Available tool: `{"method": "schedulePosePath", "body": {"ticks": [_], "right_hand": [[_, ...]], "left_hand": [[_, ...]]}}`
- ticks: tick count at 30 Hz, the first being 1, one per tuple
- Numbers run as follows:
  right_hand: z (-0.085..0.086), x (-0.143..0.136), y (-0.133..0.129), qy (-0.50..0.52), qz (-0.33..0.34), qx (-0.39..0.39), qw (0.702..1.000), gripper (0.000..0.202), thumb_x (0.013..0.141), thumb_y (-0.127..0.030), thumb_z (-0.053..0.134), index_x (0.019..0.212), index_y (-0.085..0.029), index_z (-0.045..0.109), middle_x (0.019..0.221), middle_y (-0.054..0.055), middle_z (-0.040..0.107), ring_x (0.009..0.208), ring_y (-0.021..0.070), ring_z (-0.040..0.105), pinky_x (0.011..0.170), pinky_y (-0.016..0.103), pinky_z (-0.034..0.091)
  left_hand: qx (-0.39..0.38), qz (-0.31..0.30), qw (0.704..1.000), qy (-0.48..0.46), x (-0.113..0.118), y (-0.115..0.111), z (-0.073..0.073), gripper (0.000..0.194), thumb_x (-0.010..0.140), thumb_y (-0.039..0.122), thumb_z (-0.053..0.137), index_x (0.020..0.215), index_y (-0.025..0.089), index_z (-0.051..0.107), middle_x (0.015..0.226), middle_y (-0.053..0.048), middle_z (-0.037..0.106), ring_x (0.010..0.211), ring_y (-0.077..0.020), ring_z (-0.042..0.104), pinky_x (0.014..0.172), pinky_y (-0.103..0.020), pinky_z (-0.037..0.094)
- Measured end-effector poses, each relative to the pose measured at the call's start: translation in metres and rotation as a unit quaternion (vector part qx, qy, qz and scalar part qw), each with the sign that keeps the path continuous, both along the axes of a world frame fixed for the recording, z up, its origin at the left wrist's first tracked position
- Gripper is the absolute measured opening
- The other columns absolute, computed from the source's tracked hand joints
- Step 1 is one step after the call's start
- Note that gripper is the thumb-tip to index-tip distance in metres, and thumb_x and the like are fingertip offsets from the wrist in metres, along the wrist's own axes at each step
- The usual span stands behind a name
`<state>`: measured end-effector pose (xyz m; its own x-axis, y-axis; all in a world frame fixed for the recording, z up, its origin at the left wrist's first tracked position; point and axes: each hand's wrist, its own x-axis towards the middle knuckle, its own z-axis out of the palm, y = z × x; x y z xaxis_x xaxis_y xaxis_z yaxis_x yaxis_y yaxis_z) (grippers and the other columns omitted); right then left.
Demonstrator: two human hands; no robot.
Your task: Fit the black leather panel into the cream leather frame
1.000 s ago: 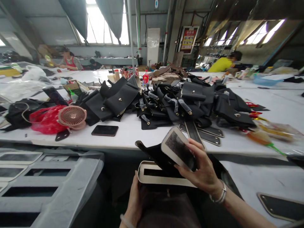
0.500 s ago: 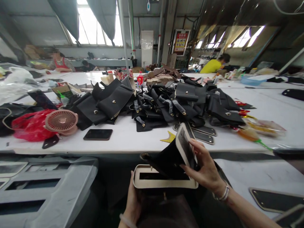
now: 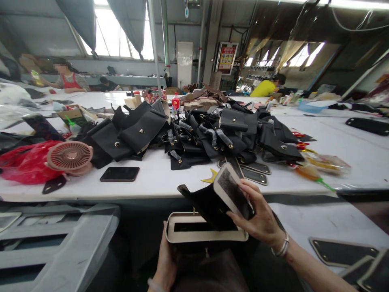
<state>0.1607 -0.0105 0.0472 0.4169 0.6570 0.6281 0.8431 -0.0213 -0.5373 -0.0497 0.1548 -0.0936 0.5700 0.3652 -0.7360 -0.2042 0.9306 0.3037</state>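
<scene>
Below the table edge, my right hand [image 3: 261,217] grips a flat cream-edged panel with a dark fuzzy face [image 3: 231,190], tilted up against a black leather bag piece [image 3: 206,205]. My left hand [image 3: 165,263] holds the left end of a cream rectangular frame with a long slot [image 3: 203,234] from underneath, over my lap. The black piece rises out of that frame. A silver bracelet circles my right wrist.
A white table [image 3: 158,178] carries a big heap of black leather bag parts [image 3: 212,129], a black phone [image 3: 119,174], a pink round fan [image 3: 70,156] on a red plastic bag, flat black strips [image 3: 252,173]. Grey trays [image 3: 54,243] sit lower left. Other people work far behind.
The view has drifted slightly, so the table contents sit further left. My right hand has tipped the cream-edged panel from nearly edge-on to show its dark face again.
</scene>
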Motion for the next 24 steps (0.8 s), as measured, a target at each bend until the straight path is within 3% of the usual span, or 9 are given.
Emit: {"method": "schedulePosePath", "body": {"ticks": [5, 12, 19, 24], "right_hand": [[0.003, -0.002, 0.009, -0.081, 0.056, -0.035, 0.995, 0.069, 0.083, -0.021, 0.066, 0.143, -0.022, 0.031, 0.140, 0.014, 0.039, 0.131, 0.0257, 0.041, 0.107, 0.039, 0.042], [0.002, -0.008, 0.009, -0.191, 0.101, -0.199, 0.956, 0.065, 0.081, -0.014, 0.058, 0.142, -0.018, 0.034, 0.142, 0.016, 0.043, 0.130, 0.0295, 0.041, 0.105, 0.049, 0.039], [0.002, -0.025, 0.030, -0.145, 0.112, -0.313, 0.932, 0.072, 0.075, -0.019, 0.060, 0.143, -0.024, 0.036, 0.148, 0.009, 0.042, 0.132, 0.0301, 0.040, 0.105, 0.052, 0.036], [0.000, -0.028, 0.042, -0.062, 0.152, -0.352, 0.921, 0.072, 0.074, -0.019, 0.058, 0.143, -0.026, 0.038, 0.150, 0.010, 0.038, 0.131, 0.0334, 0.041, 0.105, 0.058, 0.036]], "left_hand": [[0.005, -0.011, 1.000, -0.027, 0.000, 0.001, 0.002, 0.055, 0.083, 0.055, 0.060, 0.120, 0.014, 0.064, 0.100, -0.012, 0.075, 0.103, -0.0317, 0.067, 0.092, -0.044, 0.051], [0.026, 0.014, 1.000, 0.007, -0.001, -0.001, 0.010, 0.049, 0.084, 0.056, 0.059, 0.113, 0.017, 0.068, 0.098, -0.008, 0.075, 0.099, -0.0271, 0.068, 0.092, -0.037, 0.051], [0.037, 0.012, 0.999, -0.027, 0.001, -0.004, 0.020, 0.056, 0.083, 0.062, 0.057, 0.119, 0.020, 0.066, 0.110, -0.008, 0.073, 0.111, -0.0290, 0.063, 0.101, -0.041, 0.045], [0.033, 0.016, 0.998, -0.058, 0.001, -0.004, 0.017, 0.064, 0.082, 0.063, 0.057, 0.126, 0.017, 0.061, 0.116, -0.012, 0.070, 0.117, -0.0327, 0.059, 0.103, -0.044, 0.043]]}}
